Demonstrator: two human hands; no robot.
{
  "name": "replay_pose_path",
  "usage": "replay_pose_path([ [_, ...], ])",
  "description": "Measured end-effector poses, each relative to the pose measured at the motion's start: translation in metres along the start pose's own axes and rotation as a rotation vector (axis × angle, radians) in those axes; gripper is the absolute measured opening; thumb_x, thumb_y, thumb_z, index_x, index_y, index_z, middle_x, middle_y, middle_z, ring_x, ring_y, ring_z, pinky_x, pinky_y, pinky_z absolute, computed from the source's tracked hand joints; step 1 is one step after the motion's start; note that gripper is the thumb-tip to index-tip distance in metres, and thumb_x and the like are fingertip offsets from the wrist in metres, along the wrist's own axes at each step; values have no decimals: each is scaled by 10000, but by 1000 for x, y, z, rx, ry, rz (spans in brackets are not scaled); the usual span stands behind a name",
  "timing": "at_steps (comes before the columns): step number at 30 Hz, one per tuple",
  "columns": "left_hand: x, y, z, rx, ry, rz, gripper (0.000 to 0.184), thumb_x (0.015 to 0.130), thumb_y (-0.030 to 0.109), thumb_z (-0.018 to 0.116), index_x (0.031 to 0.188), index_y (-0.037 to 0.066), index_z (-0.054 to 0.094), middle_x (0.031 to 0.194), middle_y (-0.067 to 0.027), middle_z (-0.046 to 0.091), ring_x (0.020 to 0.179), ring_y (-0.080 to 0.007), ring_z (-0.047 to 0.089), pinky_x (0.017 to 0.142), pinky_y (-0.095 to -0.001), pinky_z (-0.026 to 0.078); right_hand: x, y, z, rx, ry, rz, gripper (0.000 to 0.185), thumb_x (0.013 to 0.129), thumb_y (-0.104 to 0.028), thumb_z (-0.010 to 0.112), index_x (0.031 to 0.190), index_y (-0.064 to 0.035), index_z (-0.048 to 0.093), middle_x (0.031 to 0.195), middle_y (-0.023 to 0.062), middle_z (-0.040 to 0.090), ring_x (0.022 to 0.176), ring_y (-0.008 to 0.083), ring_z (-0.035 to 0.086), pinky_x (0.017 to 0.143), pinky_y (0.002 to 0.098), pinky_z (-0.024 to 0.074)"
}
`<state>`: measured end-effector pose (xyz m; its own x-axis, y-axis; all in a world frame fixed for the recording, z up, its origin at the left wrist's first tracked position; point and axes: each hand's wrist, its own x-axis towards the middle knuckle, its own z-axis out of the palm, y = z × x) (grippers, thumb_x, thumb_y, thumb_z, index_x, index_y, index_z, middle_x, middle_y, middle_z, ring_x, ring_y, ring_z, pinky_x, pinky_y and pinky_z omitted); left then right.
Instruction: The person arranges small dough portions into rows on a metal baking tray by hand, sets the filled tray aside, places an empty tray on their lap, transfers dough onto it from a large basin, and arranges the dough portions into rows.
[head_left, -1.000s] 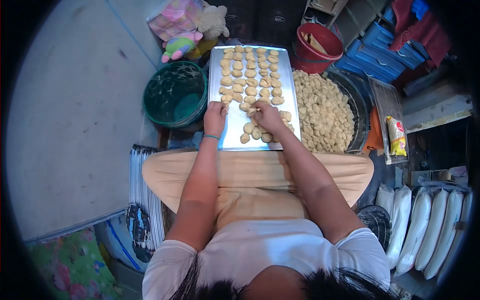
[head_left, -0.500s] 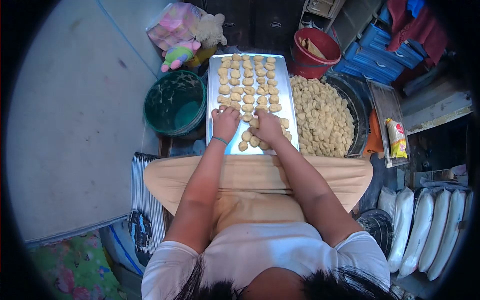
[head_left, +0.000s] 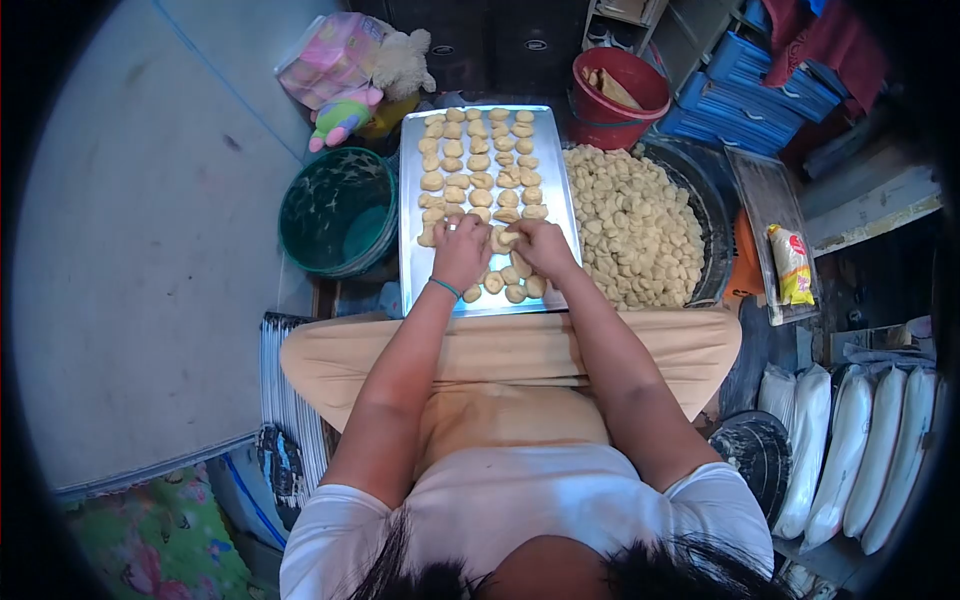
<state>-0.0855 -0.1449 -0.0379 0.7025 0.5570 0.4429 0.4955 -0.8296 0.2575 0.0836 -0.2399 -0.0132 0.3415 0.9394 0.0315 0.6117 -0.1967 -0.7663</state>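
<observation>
- The right hand (head_left: 545, 250) has come away from the loose cluster (head_left: 515, 293) near the person and is now up by the near end of the rows (head_left: 480, 181).
- Its grip looks like a pinch: thumb and fingertips meet on one pale dough piece (head_left: 509, 238), which sits between the two hands, over the middle of the tray (head_left: 415, 270).
- The left hand (head_left: 462, 255) has shifted inward from the tray's left edge over the last second. Its fingers are slightly spread above the near pieces; whether they press or hold one, I cannot tell.
- Both hands now work close together, so the change appears to bring a piece out of the loose group and into line with the others.
- The far rows keep their order, about five across, while the loose pieces by the near edge remain irregularly placed, so the near part seems unfinished.
- The heap (head_left: 640, 230) in the black tub (head_left: 712, 240), just right of the tray, looks unchanged, with neither hand in it.
</observation>
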Motion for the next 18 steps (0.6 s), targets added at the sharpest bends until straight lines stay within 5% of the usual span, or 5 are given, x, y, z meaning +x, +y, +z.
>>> replay_pose_path([
  [3,2,14,-12,-42,-63,38,196,778,194,705,966,138,697,1093,-18,599,1098,-248,500,923,-472,314,4,19,1,366,193,97,323,779,-123,688,1094,-59,661,877,145,668,782,257,639,719,366,514],
  [6,7,13,0,-10,-116,40,166,781,177,701,944,149,695,1062,-2,624,1095,-237,508,903,-470,313,1,44,-10,167,214,-11,326,781,-154,707,1090,-61,657,854,158,673,780,285,652,724,374,520],
  [11,24,20,11,-88,-214,-47,111,797,141,676,904,168,684,978,-3,671,1046,-237,539,878,-441,310,-11,49,-27,72,-177,44,283,779,-178,712,1041,-73,687,887,170,691,834,313,666,755,383,525],
  [14,36,25,7,-110,-273,-121,133,787,124,662,916,149,680,1017,-35,661,1018,-252,560,903,-450,326,-12,48,-34,300,-72,242,290,772,-182,732,1029,-55,691,910,154,685,819,303,664,747,394,522],
  [18,35,29,7,-45,-95,31,169,779,99,652,943,125,678,1032,-65,633,989,-269,585,879,-438,402,-5,61,-18,43,318,-74,326,745,-165,769,1051,-78,695,960,105,660,918,294,612,809,397,490],
])
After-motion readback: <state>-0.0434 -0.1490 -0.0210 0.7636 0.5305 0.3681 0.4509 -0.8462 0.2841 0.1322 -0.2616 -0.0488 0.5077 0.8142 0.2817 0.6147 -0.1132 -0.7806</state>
